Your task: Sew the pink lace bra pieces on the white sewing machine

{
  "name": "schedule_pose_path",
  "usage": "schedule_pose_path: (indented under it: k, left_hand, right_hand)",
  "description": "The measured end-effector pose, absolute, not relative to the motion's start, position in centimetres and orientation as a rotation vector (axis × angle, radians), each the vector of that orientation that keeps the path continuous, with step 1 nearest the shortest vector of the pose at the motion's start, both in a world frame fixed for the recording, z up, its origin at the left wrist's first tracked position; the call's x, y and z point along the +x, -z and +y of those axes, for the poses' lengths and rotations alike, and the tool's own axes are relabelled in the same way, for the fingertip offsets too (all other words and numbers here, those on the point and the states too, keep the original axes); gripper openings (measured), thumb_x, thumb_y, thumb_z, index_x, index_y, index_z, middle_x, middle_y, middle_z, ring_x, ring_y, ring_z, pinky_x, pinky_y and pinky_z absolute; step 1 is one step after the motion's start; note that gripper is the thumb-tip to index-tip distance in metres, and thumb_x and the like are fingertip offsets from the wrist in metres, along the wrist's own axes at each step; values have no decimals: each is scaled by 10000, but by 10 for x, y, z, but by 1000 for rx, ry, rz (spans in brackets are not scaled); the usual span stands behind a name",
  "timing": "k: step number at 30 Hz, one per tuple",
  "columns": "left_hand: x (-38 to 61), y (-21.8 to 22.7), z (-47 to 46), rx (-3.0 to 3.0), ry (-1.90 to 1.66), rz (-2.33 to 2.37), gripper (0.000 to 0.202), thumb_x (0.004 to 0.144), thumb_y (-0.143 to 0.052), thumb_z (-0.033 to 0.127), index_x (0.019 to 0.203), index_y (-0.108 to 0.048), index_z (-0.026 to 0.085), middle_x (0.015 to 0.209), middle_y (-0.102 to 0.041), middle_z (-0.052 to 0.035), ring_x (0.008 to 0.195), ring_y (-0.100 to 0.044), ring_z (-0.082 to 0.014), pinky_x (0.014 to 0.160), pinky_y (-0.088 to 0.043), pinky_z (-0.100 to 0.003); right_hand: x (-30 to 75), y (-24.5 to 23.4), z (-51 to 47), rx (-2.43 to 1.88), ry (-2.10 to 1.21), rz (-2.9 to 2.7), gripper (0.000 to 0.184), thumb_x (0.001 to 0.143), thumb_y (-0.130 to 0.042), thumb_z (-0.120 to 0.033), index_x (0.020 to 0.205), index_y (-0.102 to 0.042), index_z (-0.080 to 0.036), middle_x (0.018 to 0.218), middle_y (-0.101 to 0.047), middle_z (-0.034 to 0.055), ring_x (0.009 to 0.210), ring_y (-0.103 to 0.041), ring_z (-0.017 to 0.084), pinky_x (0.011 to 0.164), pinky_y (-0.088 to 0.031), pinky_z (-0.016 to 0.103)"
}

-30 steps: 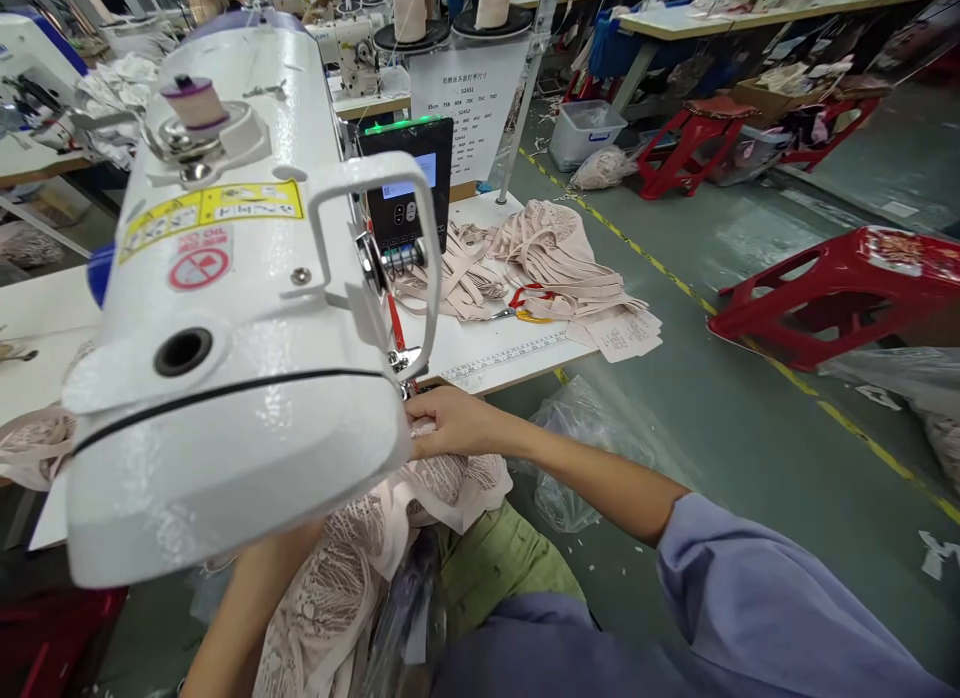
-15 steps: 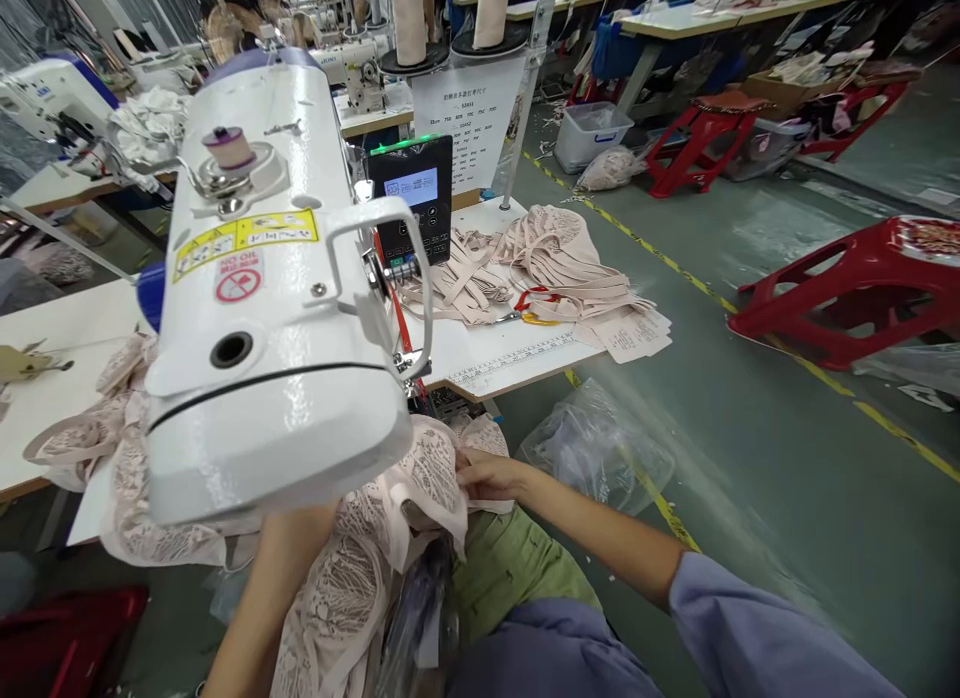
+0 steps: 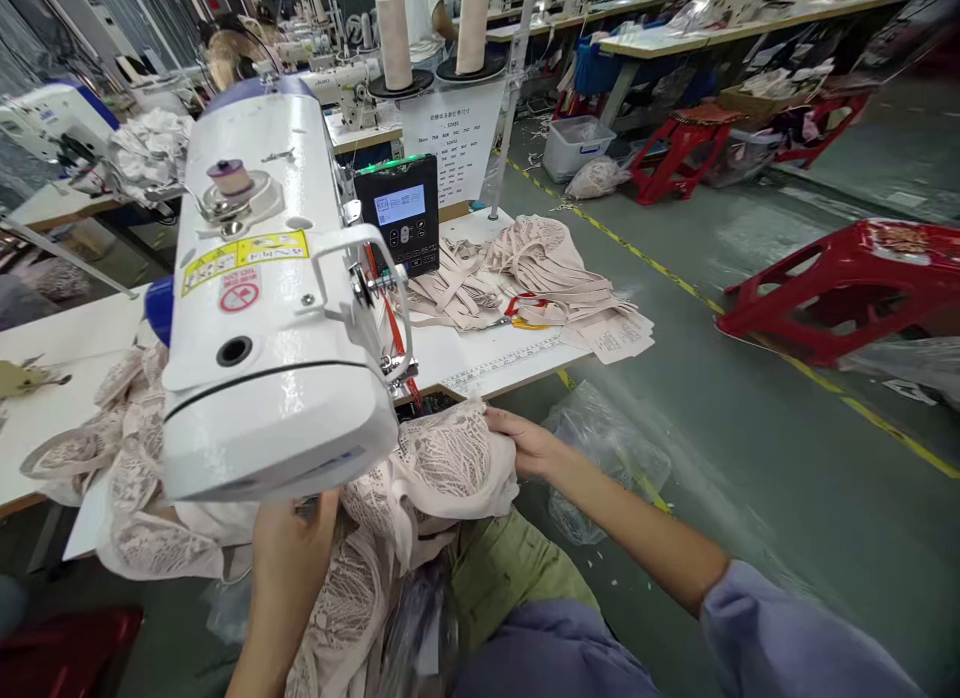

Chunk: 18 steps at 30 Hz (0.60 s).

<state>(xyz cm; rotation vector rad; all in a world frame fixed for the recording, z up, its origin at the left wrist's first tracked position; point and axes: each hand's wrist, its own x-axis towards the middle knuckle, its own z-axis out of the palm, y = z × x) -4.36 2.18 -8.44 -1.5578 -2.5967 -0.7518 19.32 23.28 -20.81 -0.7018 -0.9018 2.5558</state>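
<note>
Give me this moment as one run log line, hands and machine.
right hand: holding lace garment by edge | left hand: partly hidden by sewing machine, grip unclear | display: lit

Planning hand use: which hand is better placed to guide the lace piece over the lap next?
Probably the right hand: it grips the edge of the lace piece beside the sewing machine. The left hand is partly hidden by the machine, its grip unclear.

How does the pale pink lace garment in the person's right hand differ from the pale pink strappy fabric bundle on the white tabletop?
The lace garment is gripped at its edge by the right hand; the strappy fabric bundle lies on the white tabletop. The garment bulges into a rounded shape; the bundle shows mostly long, narrow straps. Both are pale pink.
</note>
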Motion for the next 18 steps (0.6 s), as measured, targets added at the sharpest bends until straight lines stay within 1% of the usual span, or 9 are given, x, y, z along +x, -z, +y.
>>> schedule_pose_path:
  k: [2,5,7,9,11,12,14,16,18]
  left_hand:
    - [-26,80,9,-1451,829,-2508,235,920,-526,396,1028,-618,208,976,-681,-88,960,-648,-249,697,-495,-298]
    - [14,70,2,-1678,1032,-2194,187,903,-569,231,1088,-566,202,1082,-638,-92,1041,-619,-198,833,-506,-278]
    - [39,65,6,-1953,1102,-1928,325,873,-598,188,1189,-527,167,1184,-608,-138,1156,-583,-221,954,-498,-322]
    - [55,64,14,-2139,1027,-1839,510,851,-646,273,1305,-476,117,1230,-614,-182,1183,-585,-274,970,-510,-392]
    - [57,68,18,-2218,918,-2038,521,816,-684,376,1256,-549,132,1060,-707,-132,965,-677,-267,797,-558,-366]
    - [54,70,18,-2239,890,-2213,414,809,-685,396,1146,-619,165,906,-730,-76,801,-689,-231,673,-545,-317]
    - [42,75,15,-2164,962,-2607,201,845,-641,409,856,-667,210,639,-663,13,551,-607,-154,500,-440,-239]
    - [27,78,11,-1917,1130,-2872,308,886,-586,455,709,-639,208,546,-599,34,488,-544,-123,460,-376,-214]
    - [13,81,13,-1627,1273,-2918,343,878,-580,504,735,-662,204,580,-624,31,526,-556,-127,493,-394,-212]
  right_hand:
    - [199,190,236,-664,-2485,-903,406,647,-858,-328,974,-703,-146,884,-762,76,782,-722,197,796,-573,314]
    - [202,153,223,-540,-2457,-1138,326,644,-864,-338,865,-727,-141,773,-743,34,698,-690,160,704,-547,261]
    - [199,124,204,-398,-2432,-1520,255,681,-840,-319,822,-740,-131,745,-728,15,697,-670,145,685,-518,235]
    - [194,99,183,-229,-2295,-1946,156,764,-767,-258,846,-759,-126,762,-726,11,722,-660,136,690,-493,215]
    - [189,83,168,-115,-2123,-2205,149,839,-681,-222,916,-770,-131,819,-741,23,759,-669,134,708,-480,205]
    - [186,79,164,-97,-2064,-2256,175,866,-652,-229,956,-770,-136,865,-750,33,795,-679,138,733,-480,206]
    - [180,80,162,-143,-2002,-2269,221,896,-636,-283,1021,-760,-151,959,-759,50,881,-689,154,794,-478,215]
    - [173,88,167,-275,-1945,-2244,263,889,-653,-349,1049,-746,-163,988,-753,47,916,-676,163,806,-467,221]
    - [163,98,173,-416,-1846,-2259,263,864,-674,-398,962,-741,-163,889,-734,21,821,-644,144,721,-439,211]
